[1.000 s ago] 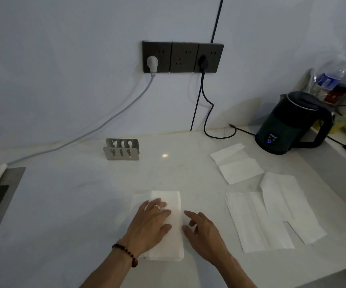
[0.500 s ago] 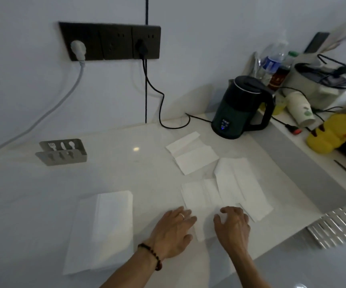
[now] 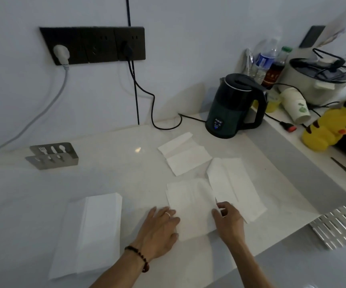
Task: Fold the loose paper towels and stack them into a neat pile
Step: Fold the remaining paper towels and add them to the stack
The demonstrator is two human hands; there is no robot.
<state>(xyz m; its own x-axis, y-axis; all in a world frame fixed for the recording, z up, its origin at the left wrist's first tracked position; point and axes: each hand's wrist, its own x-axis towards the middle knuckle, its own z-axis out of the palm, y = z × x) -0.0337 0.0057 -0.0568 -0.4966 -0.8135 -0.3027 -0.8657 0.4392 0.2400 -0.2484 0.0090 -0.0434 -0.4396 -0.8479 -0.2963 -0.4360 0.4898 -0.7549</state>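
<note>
Currently, both hands work at the near edge of the white surface [image 3: 109,173]. The left hand [image 3: 159,231] lies flat, fingers straight, its fingertips pressing the left edge of the nearest loose paper towel [image 3: 190,204]. The right hand [image 3: 228,221] pinches that same towel at its right edge between thumb and curled fingers.

A second loose towel [image 3: 234,186] lies just right of the first, its left edge overlapping it. A third loose towel [image 3: 183,155], partly folded, lies farther back, near the black kettle [image 3: 233,106].

The folded stack [image 3: 91,233] rests well to the left of the left hand, apart from the loose towels. A metal cutlery holder [image 3: 52,155] stands at the back left. A yellow plush toy [image 3: 330,127] sits on the raised ledge at right.
</note>
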